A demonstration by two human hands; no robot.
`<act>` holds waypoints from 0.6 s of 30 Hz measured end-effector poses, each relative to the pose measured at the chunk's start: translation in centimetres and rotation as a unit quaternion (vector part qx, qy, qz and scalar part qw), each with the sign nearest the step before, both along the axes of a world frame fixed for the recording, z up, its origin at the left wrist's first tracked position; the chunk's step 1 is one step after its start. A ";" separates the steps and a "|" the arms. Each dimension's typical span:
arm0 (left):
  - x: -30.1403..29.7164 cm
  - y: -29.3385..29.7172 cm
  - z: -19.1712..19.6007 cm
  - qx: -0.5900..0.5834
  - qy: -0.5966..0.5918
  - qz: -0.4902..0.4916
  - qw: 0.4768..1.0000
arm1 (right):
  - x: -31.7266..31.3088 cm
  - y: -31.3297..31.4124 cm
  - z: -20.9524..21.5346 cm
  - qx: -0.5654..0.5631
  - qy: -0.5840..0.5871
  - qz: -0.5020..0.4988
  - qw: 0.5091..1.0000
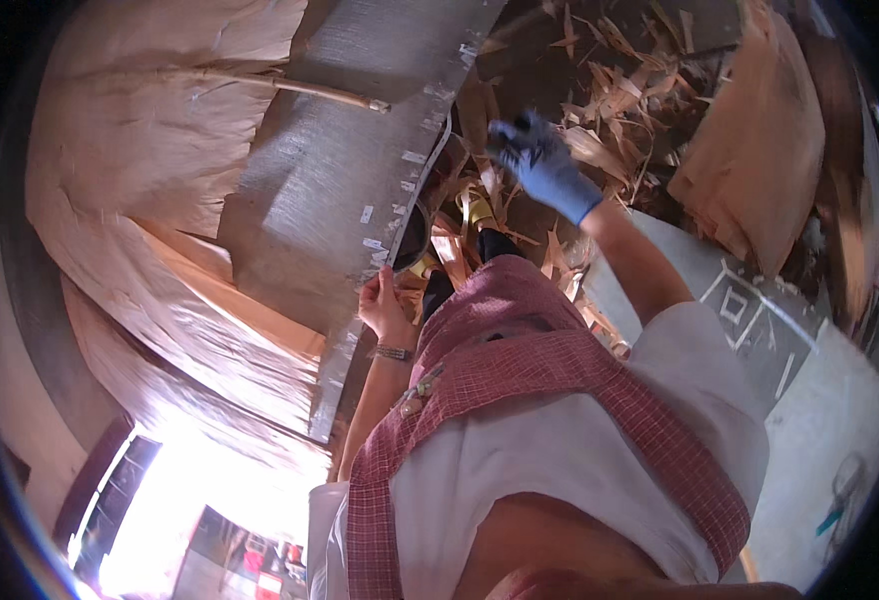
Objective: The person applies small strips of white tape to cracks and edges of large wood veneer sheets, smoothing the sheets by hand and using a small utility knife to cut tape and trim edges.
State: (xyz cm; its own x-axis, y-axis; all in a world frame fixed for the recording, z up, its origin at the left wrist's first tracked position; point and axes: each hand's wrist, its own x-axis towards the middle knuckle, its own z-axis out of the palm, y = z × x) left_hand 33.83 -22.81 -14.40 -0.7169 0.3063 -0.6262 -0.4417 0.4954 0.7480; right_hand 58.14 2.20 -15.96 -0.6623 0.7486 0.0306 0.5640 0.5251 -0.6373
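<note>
My bare left hand (387, 306), with a band on its wrist, is at the near edge of a grey metal-topped table (345, 180). Its fingers are curled together, and whatever they hold, if anything, is too small to make out. Out over the floor to the right of that table reaches my right hand (545, 172), in a blue glove with dark fingertips. Motion blurs its fingers, so their grip is unclear. Large thin tan wood veneer sheets (150, 150) cover the table's left part, and a slender stick (325, 92) lies across them onto the metal.
Torn veneer scraps (615, 95) litter the floor beyond my right hand. A big veneer sheet (755, 150) stands at the far right. Pale boards (830, 410) lie at right. Small white tape pieces (373, 243) mark the table's edge. Bright light comes from the lower left.
</note>
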 end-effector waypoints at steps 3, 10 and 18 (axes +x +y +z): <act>0.7 -0.4 -1.5 -0.013 0.058 0.016 0.998 | -1.4 -6.5 -8.7 -0.373 0.322 -0.125 0.861; 3.6 0.4 -1.4 0.001 0.082 0.050 0.995 | -5.2 -10.5 -8.1 -0.441 0.195 -0.065 0.874; -0.7 2.1 -15.5 -0.037 0.034 0.068 0.996 | -7.1 -12.1 -9.3 -0.536 0.277 -0.085 0.793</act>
